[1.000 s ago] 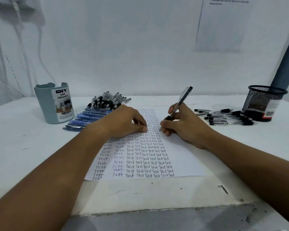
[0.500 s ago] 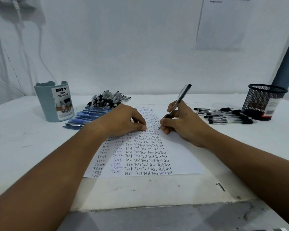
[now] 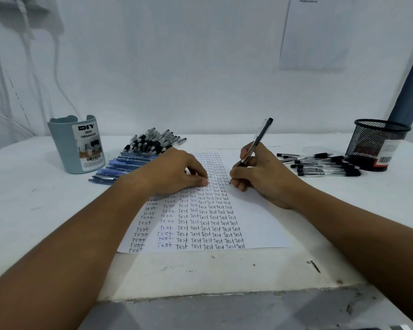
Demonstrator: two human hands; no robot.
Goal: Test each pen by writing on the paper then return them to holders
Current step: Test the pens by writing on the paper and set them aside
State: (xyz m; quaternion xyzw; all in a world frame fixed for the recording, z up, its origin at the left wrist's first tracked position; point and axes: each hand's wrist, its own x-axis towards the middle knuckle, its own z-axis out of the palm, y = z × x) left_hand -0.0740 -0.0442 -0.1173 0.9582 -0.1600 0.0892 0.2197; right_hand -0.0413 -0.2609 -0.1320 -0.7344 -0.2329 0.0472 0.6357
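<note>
Two bare hands work over one sheet of white paper (image 3: 255,225) lying flat on a white table (image 3: 34,206); the sheet carries columns of the handwritten word "Test" in black and blue ink. The right hand (image 3: 265,177) grips one slim black-and-clear pen (image 3: 256,141) between curled fingers and thumb, its tip touching the paper at the right edge of the writing, its capped end tilted up and away. The left hand (image 3: 177,172) rests on the paper, fingers loosely bent, holding nothing, fingertips pressing the sheet. Two holders stand on the table: a smooth grey-green plastic cup (image 3: 78,146) with a printed label at far left; a round black wire-mesh cup (image 3: 377,141) at far right. Beside the plastic cup lie a heap of black pens (image 3: 153,141) and a row of blue pens (image 3: 119,167), too many to count; a smaller row of black pens (image 3: 324,164) lies just beside the mesh cup.
</note>
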